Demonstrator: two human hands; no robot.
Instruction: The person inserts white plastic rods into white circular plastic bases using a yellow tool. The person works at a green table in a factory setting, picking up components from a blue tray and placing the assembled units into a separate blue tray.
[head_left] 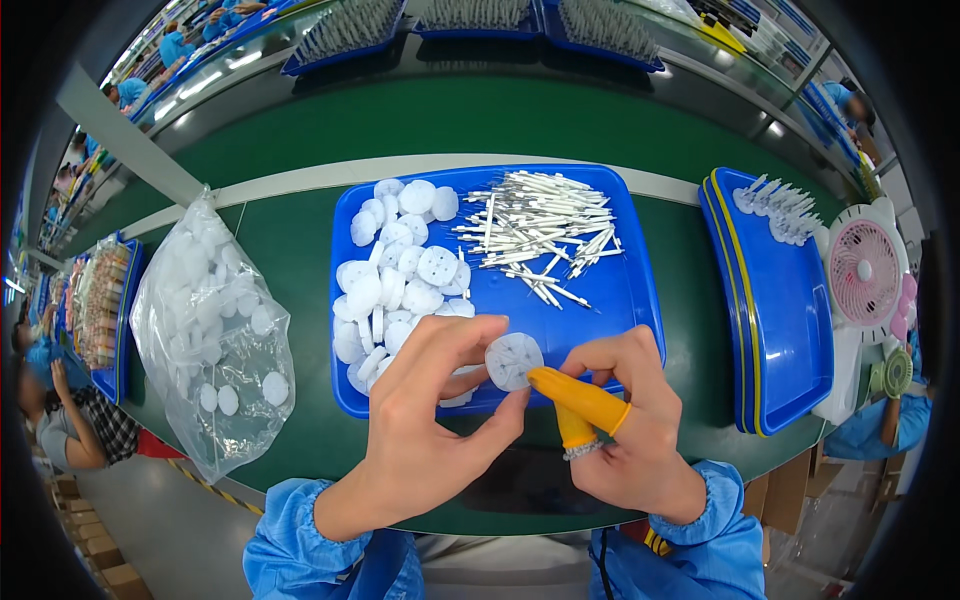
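Observation:
A round, translucent white plastic disc (513, 361) is held up over the near edge of a blue tray (600, 325). My left hand (425, 430) has it between thumb and curled fingers. Yellow finger cots cover two fingers of my right hand (630, 430), and their tips pinch the disc's lower right edge. Whether a smaller part is also between those fingertips is hidden. Many similar discs (437, 266) lie heaped in the tray's left side. A pile of thin white sticks with metal wire ends (540, 220) fills its upper right.
A clear plastic bag of discs (205, 310) lies left of the tray. Stacked blue trays (790, 340) stand at the right, with several assembled pieces (780, 208) in the top one, beside a pink fan (865, 262). Loaded trays (475, 18) line the far side. Other people work around.

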